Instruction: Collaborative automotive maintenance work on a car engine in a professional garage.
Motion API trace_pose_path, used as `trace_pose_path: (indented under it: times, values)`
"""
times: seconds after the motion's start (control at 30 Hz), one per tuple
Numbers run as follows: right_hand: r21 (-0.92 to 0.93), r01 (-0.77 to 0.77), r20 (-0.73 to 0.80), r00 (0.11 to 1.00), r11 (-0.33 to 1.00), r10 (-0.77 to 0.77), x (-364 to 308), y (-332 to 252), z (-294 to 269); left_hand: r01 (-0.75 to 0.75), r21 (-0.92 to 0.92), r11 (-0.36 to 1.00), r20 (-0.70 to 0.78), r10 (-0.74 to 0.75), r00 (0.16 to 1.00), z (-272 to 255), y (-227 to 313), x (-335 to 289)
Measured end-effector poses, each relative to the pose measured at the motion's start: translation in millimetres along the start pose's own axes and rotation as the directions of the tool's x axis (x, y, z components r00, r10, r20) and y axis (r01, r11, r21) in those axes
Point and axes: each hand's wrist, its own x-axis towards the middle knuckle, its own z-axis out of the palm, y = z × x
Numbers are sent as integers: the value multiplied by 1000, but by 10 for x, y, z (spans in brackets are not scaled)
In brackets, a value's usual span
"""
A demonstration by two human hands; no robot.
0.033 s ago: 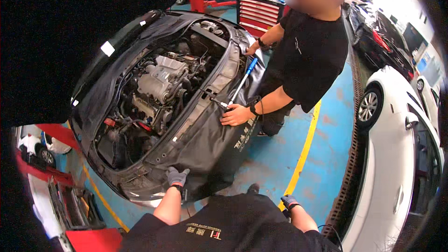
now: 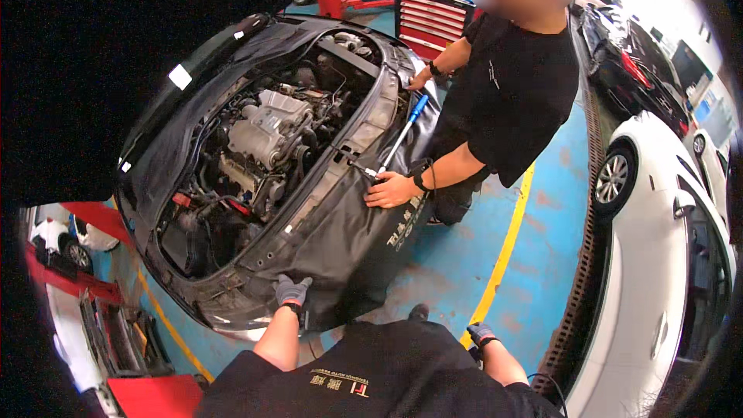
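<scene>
My left hand (image 2: 292, 291), in a grey glove, rests with fingers spread on the black protective cover (image 2: 340, 251) draped over the front of a dark car (image 2: 232, 298). My right hand (image 2: 481, 334), also gloved, hangs low at my right side, away from the car. Its fingers look curled, with a small dark shape beside them too unclear to name. Under the raised hood, the engine (image 2: 263, 135) lies exposed. A long metal tool with a blue handle (image 2: 418, 108) lies across the cover's far part, beside a co-worker's hand (image 2: 392, 190).
The co-worker (image 2: 518, 93) stands at the car's front, both arms over its edge. Behind is a red tool cabinet (image 2: 433, 19). A white car (image 2: 658, 263) is parked on the right, past a floor grate (image 2: 576, 294). Red lift parts (image 2: 97, 220) stand left.
</scene>
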Motion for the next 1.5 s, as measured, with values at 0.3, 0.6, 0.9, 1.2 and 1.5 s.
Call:
trace_pose_path:
  times: [0.3,0.6,0.9,1.2,1.5]
  values:
    - [-31,-35,75,996,999,37,271,184,-548,-76,106,991,38,73,997,196,-272,490]
    - [-15,89,96,992,996,-88,588,145,-596,2,249,968,-14,1,1000,352,-609,986]
    - [-124,39,78,996,992,-30,851,420,-861,-270,-80,960,64,275,959,28,-215,700]
    - [-247,17,64,998,969,-1,869,370,-790,-170,71,983,304,141,942,-337,-137,448]
    - [-204,165,-13,985,965,-171,329,-521,-1111,-122,-375,919,127,181,975,-190,-156,348]
